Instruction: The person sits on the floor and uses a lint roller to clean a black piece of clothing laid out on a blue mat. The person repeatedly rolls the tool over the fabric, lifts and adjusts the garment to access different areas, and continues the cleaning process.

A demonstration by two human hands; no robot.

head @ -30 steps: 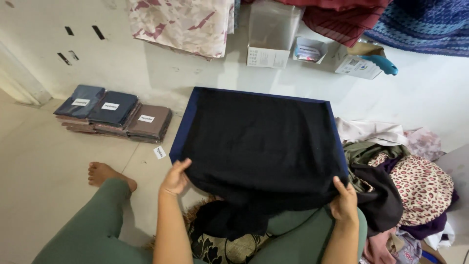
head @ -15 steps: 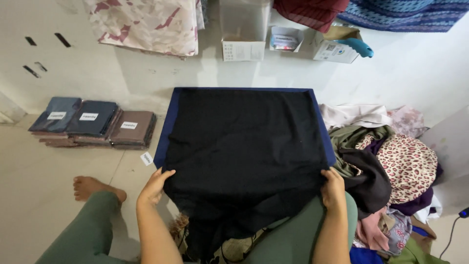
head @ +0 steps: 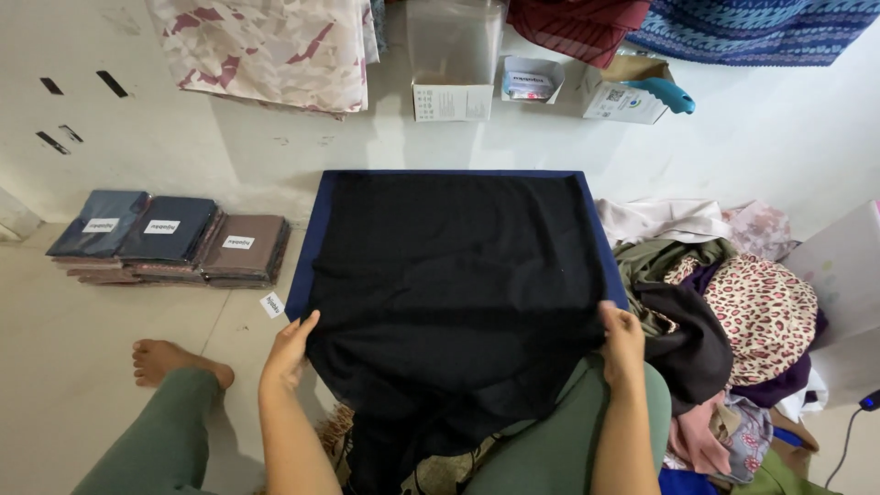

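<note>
Legs: the person sits on the floor in green trousers [head: 165, 431], one bare foot [head: 174, 359] out to the left, a knee raised on the right.
Left hand: the left hand [head: 291, 348] is closed on the near left edge of the black cloth [head: 454, 275], thumb on top, fingers tucked under the fabric.
Right hand: the right hand [head: 623, 341] pinches the near right edge of the same cloth, fingers curled around it.
Black cloth: spread flat over a dark blue board [head: 304, 261] on the floor straight ahead; its long axis runs away from the person toward the wall, the near end sagging down into the lap.
Board: blue border shows along the left, far and right sides of the cloth.
Right side: a heap of mixed clothes [head: 733, 321], leopard print on top, just beside the board.
Left side: three folded, bagged garments [head: 170, 240] with white labels lie in a row, well apart from the hands.
Far: a clear plastic box [head: 454, 60] and small cartons [head: 587, 87] stand against the white wall, patterned fabrics [head: 275, 50] hanging above them.
</note>
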